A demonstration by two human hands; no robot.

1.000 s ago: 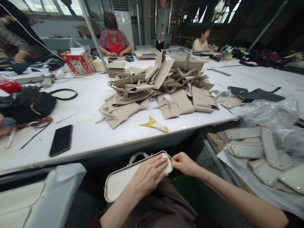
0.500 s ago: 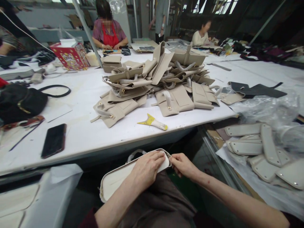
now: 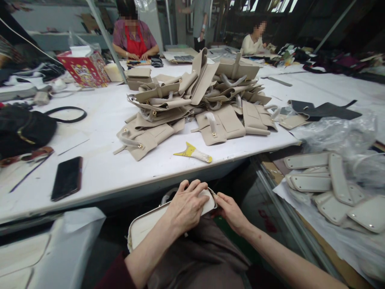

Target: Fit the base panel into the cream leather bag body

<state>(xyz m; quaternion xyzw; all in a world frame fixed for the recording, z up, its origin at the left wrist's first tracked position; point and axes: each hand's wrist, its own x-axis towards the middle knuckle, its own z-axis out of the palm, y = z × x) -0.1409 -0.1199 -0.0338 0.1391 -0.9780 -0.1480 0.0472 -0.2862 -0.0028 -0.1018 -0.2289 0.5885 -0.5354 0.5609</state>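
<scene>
a white table (image 3: 99, 172) carries a heap of beige bag pieces (image 3: 198, 100), with a black phone (image 3: 66, 178) and a yellow scraper (image 3: 192, 152) near its front edge. below it, on the person's lap, lies a cream bag panel (image 3: 144, 228). the left hand (image 3: 186, 204) presses flat on its far end; the right hand (image 3: 230, 210) pinches that end's corner.

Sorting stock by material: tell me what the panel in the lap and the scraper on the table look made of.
Panel: seemingly matte cream leather or faux leather, with a raised stitched-looking rim; which one is unclear. Scraper: likely plastic, yellow blade with dark smudges, glossy whitish handle.
</scene>
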